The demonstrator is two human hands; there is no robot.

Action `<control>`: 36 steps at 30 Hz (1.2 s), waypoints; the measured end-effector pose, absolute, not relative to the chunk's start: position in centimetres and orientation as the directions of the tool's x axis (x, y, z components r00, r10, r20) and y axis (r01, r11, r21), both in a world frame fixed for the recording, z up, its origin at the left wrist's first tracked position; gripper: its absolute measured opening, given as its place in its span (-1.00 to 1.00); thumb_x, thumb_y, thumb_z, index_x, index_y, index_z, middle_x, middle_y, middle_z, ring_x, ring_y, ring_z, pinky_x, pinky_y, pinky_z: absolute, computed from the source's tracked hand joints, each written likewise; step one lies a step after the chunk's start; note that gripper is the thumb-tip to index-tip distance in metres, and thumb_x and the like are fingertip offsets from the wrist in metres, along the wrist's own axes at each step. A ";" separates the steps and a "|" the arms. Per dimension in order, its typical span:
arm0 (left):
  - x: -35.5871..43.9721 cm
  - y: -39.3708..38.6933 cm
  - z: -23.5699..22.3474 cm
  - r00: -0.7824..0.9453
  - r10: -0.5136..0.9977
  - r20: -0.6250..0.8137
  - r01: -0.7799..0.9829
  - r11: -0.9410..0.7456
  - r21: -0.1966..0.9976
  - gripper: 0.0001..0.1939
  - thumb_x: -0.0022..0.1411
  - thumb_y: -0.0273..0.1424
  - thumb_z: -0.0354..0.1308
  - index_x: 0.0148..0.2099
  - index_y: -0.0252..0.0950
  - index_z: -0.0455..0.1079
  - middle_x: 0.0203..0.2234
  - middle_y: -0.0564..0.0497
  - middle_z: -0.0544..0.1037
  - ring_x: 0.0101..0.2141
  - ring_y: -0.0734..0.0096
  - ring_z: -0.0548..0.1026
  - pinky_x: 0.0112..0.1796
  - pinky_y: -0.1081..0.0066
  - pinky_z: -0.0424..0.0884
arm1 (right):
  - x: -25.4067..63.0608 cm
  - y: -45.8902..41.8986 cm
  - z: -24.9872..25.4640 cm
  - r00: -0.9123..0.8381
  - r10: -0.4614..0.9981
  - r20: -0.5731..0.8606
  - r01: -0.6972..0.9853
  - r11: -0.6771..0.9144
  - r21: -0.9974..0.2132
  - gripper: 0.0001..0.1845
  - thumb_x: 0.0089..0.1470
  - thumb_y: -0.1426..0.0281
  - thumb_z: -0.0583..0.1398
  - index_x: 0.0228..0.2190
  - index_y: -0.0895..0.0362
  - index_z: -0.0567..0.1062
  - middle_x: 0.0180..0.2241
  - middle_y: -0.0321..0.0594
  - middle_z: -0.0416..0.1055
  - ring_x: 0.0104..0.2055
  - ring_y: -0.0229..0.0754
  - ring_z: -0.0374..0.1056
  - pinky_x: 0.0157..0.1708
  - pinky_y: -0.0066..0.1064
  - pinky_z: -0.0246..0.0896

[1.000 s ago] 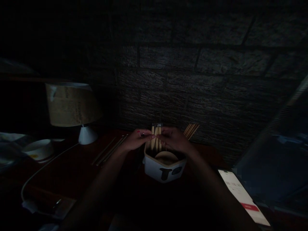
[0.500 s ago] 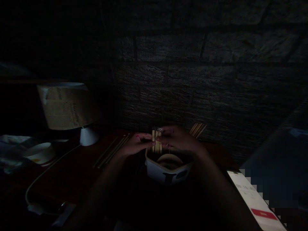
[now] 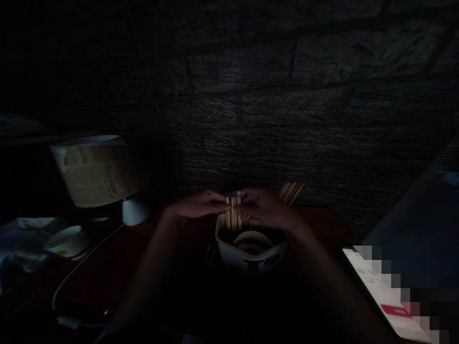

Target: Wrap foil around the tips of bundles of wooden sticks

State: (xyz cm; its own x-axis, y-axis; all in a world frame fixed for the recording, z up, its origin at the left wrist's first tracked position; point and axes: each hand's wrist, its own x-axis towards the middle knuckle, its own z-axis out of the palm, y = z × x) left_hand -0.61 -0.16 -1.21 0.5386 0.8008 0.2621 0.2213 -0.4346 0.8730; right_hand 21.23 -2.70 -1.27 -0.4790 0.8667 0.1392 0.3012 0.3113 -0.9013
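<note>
A bundle of pale wooden chopsticks [image 3: 234, 217] stands upright over the white box, with something dark and shiny at its top ends. My left hand [image 3: 199, 203] grips the bundle from the left, fingers and thumb closed on it. From the other side my right hand [image 3: 265, 204] pinches the same bundle, its fingertips partly hidden. Below both hands is the white angular box [image 3: 233, 257], with dark shapes on its front. A round beige thing [image 3: 253, 236] sits inside the box; its kind is too dim to tell. The lower ends of the bundle reach inside the rim.
More sticks [image 3: 292, 192] lean behind my right hand. A lamp [image 3: 95, 172] stands at the left, its white cable [image 3: 82, 253] running over the dark table. A white bowl [image 3: 68, 242] sits beside crumpled plastic [image 3: 30, 239]. A lit phone [image 3: 380, 291] lies at the right, near the brick wall [image 3: 222, 114].
The bundle has stayed between both hands over the box while the view shifted. My left forearm has become more upright and now hides most of the thin sticks on the table.
</note>
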 end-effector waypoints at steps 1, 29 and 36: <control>-0.5 -0.1 -0.8 0.569 0.788 0.235 0.238 -0.431 0.870 -0.72 0.09 -0.26 0.35 -0.16 -0.26 0.58 -0.39 0.00 0.66 -0.26 0.28 0.59 -0.18 0.33 0.47 | 21.3 -2.8 -1.2 -0.476 0.866 0.155 0.306 0.328 -0.893 -0.89 0.09 0.46 0.24 -0.27 0.15 0.51 -0.38 -0.20 0.57 -0.48 -0.24 0.45 -0.52 -0.45 0.38; -0.8 1.0 -0.2 0.747 0.664 0.039 0.397 -0.491 0.775 -0.75 0.28 -0.29 0.17 -0.25 -0.40 0.51 -0.44 0.01 0.55 -0.40 0.48 0.45 -0.34 0.51 0.34 | 20.5 -2.7 -3.0 -0.456 0.871 0.181 0.403 0.383 -0.831 -0.76 0.18 0.43 0.15 -0.09 0.10 0.47 -0.42 -0.25 0.52 -0.54 -0.29 0.40 -0.54 -0.44 0.33; -1.0 0.9 0.0 0.722 0.692 -0.003 0.396 -0.410 0.822 -0.80 0.20 -0.33 0.25 -0.23 -0.39 0.52 -0.39 0.01 0.60 -0.36 0.48 0.50 -0.29 0.51 0.38 | 20.7 -3.3 -1.9 -0.499 0.857 0.127 0.366 0.342 -0.866 -0.83 0.18 0.42 0.17 -0.18 0.15 0.50 -0.37 -0.20 0.52 -0.49 -0.28 0.42 -0.49 -0.42 0.38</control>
